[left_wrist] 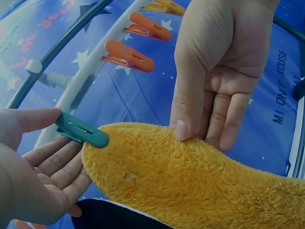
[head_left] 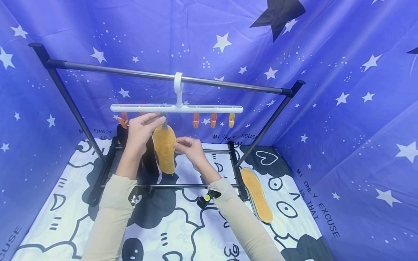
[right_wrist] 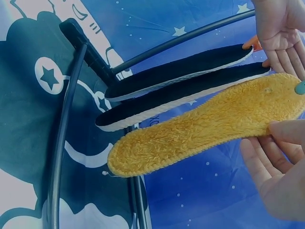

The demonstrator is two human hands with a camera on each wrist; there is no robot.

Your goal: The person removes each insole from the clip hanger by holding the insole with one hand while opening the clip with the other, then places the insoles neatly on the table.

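A yellow fuzzy insole (head_left: 164, 150) hangs heel-and-toe downward from a green clothespin (left_wrist: 83, 130) on the white hanger (head_left: 209, 108). The clothespin's tip overlaps the insole's upper end. My left hand (head_left: 141, 130) pinches the clothespin's handle end, thumb on one side and fingers behind it. With thumb and fingers, my right hand (head_left: 191, 150) pinches the insole's side edge, seen closely in the right wrist view. Two dark insoles with white edges hang beside it; the nearer dark insole (right_wrist: 190, 95) and the farther dark insole (right_wrist: 181, 71) have orange clothespins at their ends.
The hanger hooks over a black metal rack's top bar (head_left: 225, 83). Two orange clothespins and a yellow clothespin (head_left: 232, 120) dangle on its right half. Another yellow insole (head_left: 257, 195) lies on the patterned cloth (head_left: 183, 232) right of the rack. Blue star-printed curtains (head_left: 326, 119) surround everything.
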